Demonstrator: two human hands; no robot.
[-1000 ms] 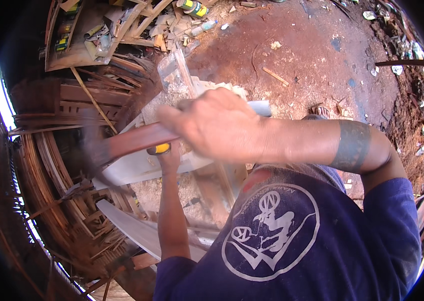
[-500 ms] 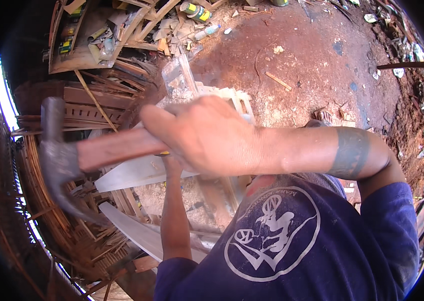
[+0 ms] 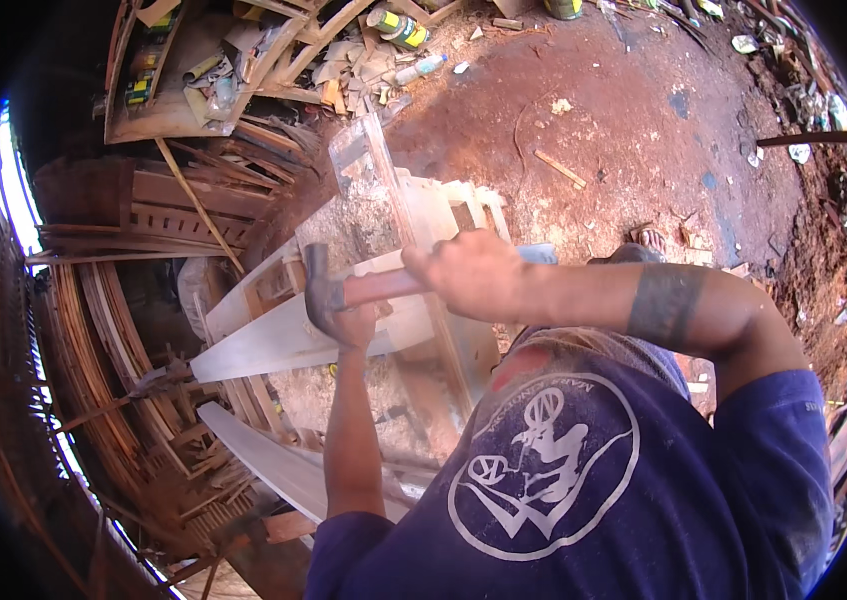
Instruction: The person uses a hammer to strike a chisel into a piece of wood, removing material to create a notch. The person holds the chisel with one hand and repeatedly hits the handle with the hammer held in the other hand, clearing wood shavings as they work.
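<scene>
My right hand [image 3: 473, 275] is closed round the wooden handle of a claw hammer [image 3: 383, 287], whose dark metal head points to the left. Directly under that head lies my left hand [image 3: 356, 328], resting at a long, pale, tapered board [image 3: 263, 340]. The left fingers look curled, but the hammer covers most of them, and what they hold cannot be made out. Beneath both hands is a pale wooden frame [image 3: 398, 205] with slats at its far right side. A second tapered board [image 3: 268, 465] lies nearer to me, left of my left forearm.
Stacked timber and slatted panels [image 3: 193, 205] crowd the left side. At the far left stands an open wooden cabinet [image 3: 168, 120] holding cans and scraps. A plastic bottle [image 3: 421, 68] and cans lie beyond. A loose stick [image 3: 559, 169] is on the reddish dirt floor [image 3: 623, 120].
My right hand has swung the hammer down and away from me, from raised close to the camera to just over my left hand. The left hand stays about where it was.
</scene>
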